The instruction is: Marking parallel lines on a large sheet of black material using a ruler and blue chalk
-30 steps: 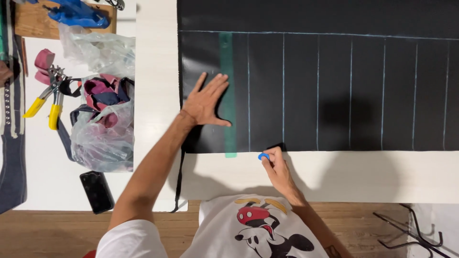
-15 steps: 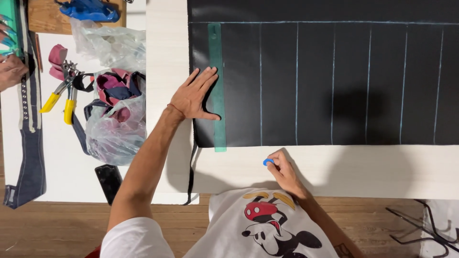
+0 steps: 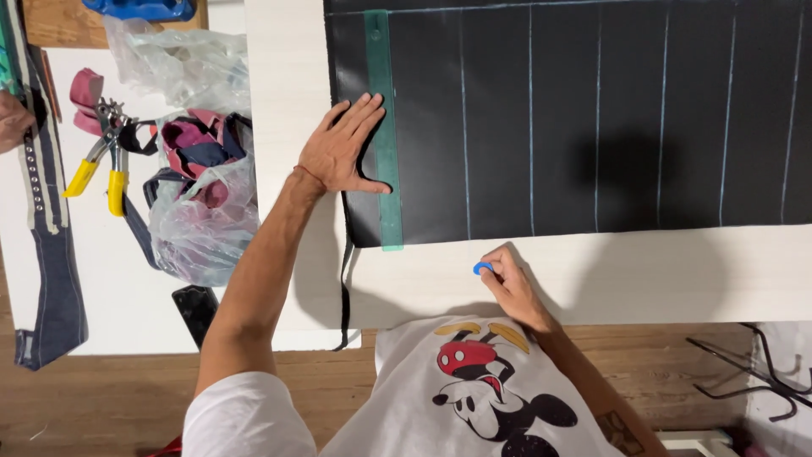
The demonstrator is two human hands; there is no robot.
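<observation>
A black sheet (image 3: pixel 592 118) marked with several pale chalk lines lies across a white table (image 3: pixel 592 279). A green see-through ruler (image 3: pixel 385 127) lies upright on the sheet near its left edge. My left hand (image 3: pixel 342 152) rests flat on the sheet with its fingers spread, touching the ruler's left side. My right hand (image 3: pixel 507 283) sits on the bare table below the sheet's near edge and pinches a small blue piece of chalk (image 3: pixel 482 268).
A clear plastic bag of pink and dark straps (image 3: pixel 199 178), yellow-handled pliers (image 3: pixel 101 165), a denim strip (image 3: pixel 42 220) and a black phone (image 3: pixel 196 311) lie at the left. Another person's hand (image 3: pixel 13 118) shows at the left edge. Black metal rods (image 3: pixel 744 372) lie at the lower right.
The view has shifted, so everything sits further right in frame. My right hand has drawn back from the sheet's near edge onto the bare table. My left hand stays by the ruler.
</observation>
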